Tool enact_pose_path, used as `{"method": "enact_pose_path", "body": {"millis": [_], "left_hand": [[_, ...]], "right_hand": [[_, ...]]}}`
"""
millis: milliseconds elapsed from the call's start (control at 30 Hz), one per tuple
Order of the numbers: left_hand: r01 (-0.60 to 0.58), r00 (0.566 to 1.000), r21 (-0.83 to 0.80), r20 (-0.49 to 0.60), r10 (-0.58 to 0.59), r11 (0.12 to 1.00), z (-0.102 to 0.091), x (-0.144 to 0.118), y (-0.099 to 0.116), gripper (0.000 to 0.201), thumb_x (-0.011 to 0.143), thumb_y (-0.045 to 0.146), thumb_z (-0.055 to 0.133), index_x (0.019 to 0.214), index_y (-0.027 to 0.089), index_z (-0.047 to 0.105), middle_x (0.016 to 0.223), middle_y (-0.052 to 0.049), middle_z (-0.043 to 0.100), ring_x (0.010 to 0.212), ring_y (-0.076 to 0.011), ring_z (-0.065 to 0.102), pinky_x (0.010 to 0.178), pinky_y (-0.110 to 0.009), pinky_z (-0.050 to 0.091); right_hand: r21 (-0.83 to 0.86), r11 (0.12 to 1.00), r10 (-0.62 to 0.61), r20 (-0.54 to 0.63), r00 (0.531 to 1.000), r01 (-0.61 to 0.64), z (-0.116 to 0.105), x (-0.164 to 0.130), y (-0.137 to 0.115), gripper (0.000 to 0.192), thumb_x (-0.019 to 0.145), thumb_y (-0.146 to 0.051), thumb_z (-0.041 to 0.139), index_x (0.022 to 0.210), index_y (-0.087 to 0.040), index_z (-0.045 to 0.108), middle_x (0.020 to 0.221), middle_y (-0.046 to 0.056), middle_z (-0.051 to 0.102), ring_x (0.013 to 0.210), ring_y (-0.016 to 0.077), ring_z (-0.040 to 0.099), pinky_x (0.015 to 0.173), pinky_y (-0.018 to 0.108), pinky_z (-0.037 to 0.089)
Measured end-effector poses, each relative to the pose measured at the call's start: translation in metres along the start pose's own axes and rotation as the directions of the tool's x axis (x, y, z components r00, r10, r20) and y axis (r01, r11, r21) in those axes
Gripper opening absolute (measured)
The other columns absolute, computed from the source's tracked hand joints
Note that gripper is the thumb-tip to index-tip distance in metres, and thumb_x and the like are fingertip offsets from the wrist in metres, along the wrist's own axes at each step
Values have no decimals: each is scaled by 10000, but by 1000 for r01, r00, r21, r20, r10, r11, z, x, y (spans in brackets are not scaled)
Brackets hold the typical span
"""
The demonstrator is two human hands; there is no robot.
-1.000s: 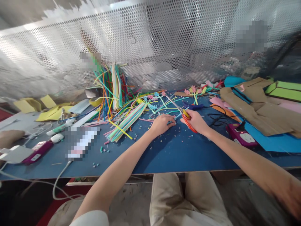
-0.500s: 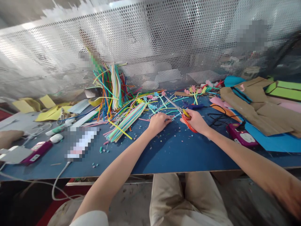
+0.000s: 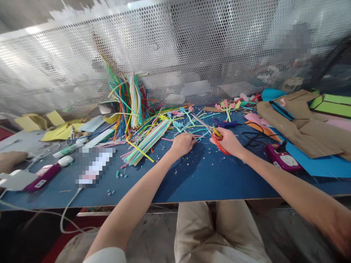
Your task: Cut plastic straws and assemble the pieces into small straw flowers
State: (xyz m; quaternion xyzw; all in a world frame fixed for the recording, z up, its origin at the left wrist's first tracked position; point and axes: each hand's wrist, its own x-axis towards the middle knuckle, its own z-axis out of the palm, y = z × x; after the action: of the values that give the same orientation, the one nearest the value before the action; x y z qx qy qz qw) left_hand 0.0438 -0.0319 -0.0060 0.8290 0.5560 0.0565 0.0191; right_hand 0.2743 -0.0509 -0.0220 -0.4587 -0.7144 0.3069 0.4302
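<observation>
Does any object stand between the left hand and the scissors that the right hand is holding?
Nothing bulky is visible between the left hand and the scissors in the right hand; only a thin blue stem reaches into the gap from the left hand.

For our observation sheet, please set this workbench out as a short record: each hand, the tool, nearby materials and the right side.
Left hand: fingertips at a thin light-blue craft stem; grip unclear
Right hand: holding metal scissors with red-and-yellow handles
Tool direction: blades point away from the person, toward the left
Nearby materials: bundle of straight pastel craft stems, left of the left hand
Right side: creased brown sheets; purple plastic power strip
</observation>
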Motion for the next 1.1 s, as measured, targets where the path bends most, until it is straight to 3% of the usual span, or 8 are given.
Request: {"method": "enact_pose_path", "body": {"millis": [133,267,367,500,600,833,1000,1100], "left_hand": [[-15,979,-83,-204,-3,996,-1,-1,-3,236,992,340,486,1046,203,671,1044,-85,711,1014,-238,638,841,-314,469],[-87,930,-387,-362,-65,918,-7,1,-3,244,1000,360,467,962,182,629,881,-45,671,825,-174,599,750,-267,438],[-187,930,-611,-361,-61,769,-9,1,3,285,1001,411,452,901,176,577,757,6,570,677,-120,493,664,-228,397],[-256,954,-726,-296,46,638,-3,-2,15,284,987,428,476,899,169,551,746,23,498,653,-99,427,621,-208,361],[-255,964,-751,-244,103,609,3,-5,23,270,980,425,490,930,169,563,746,26,489,662,-98,427,620,-205,358],[-264,964,-752,-206,166,604,11,-5,27,266,967,419,514,909,167,577,737,29,501,655,-96,421,611,-204,363],[-283,959,-775,-225,172,564,12,-3,23,279,945,445,571,936,170,622,802,4,599,718,-104,529,654,-209,425],[-266,964,-825,-215,159,498,15,-2,21,282,908,447,638,939,167,643,830,-12,653,748,-109,599,697,-221,478]], "right_hand": [[24,1000,-7,-43,999,8,0,1,4,311,771,-412,726,756,-209,491,717,-24,511,669,142,468,629,280,364],[44,999,3,-100,995,1,-1,0,4,337,772,-430,743,766,-212,486,669,-46,429,615,120,380,572,272,323],[95,995,20,-128,992,-8,0,-1,0,340,773,-427,753,778,-214,488,665,-51,428,600,114,372,564,271,324],[199,980,6,-131,991,21,4,-2,-6,283,785,-411,752,860,-208,570,787,-12,567,674,135,481,637,282,398],[281,959,7,-131,991,30,8,-3,-7,291,774,-398,768,924,-216,599,867,2,610,722,147,524,681,291,430],[294,955,4,-141,990,38,9,-2,-4,343,720,-379,816,890,-223,563,748,-41,515,628,118,426,591,273,377],[312,949,2,-163,987,50,9,-1,-5,337,722,-370,809,868,-226,542,776,-34,530,649,122,447,607,278,395],[362,930,15,-213,977,64,8,-1,-9,344,720,-368,805,843,-224,518,788,-30,526,658,119,443,626,279,409]]}}
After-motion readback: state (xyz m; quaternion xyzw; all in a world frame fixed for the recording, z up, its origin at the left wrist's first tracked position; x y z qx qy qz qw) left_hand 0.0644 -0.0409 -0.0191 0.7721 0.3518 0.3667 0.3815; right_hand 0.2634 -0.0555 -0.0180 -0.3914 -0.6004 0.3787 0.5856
